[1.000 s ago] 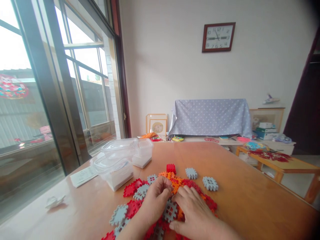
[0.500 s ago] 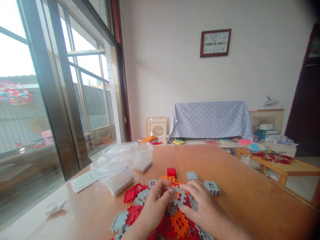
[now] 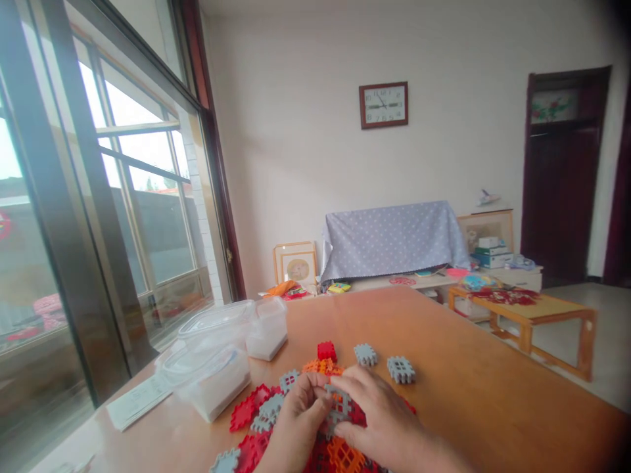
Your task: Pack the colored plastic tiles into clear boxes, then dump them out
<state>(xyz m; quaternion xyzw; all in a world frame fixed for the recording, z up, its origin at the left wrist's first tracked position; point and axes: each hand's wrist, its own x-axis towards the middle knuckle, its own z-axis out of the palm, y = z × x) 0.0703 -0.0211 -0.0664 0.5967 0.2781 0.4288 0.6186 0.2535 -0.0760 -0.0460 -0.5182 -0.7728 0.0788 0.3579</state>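
Between my two hands is a grey interlocking plastic tile [image 3: 339, 406] with window-like openings. My left hand [image 3: 303, 410] pinches its left edge with curled fingers. From the other side, the thumb and fingers of my right hand [image 3: 377, 414] grip the same tile. Below it lies a pile of red, grey and orange tiles, with an orange tile [image 3: 346, 453] under my right wrist side. Red tiles [image 3: 246, 414] spread out to the left of my left hand. Beyond the hands sit a red block [image 3: 326, 351], a grey block [image 3: 365, 355] and another grey block [image 3: 401, 370].
Clear plastic containers [image 3: 211, 387] stand on the left of the wooden table [image 3: 473, 387], beside a sheet of paper [image 3: 135, 401]. A window runs along the left. Behind the table are a cloth-covered object [image 3: 394, 240] and a low wooden bench [image 3: 537, 309].
The camera view has turned to the right, so the room and table appear further left. Both hands stay on the grey tile, and the right fingers have closed in around it.
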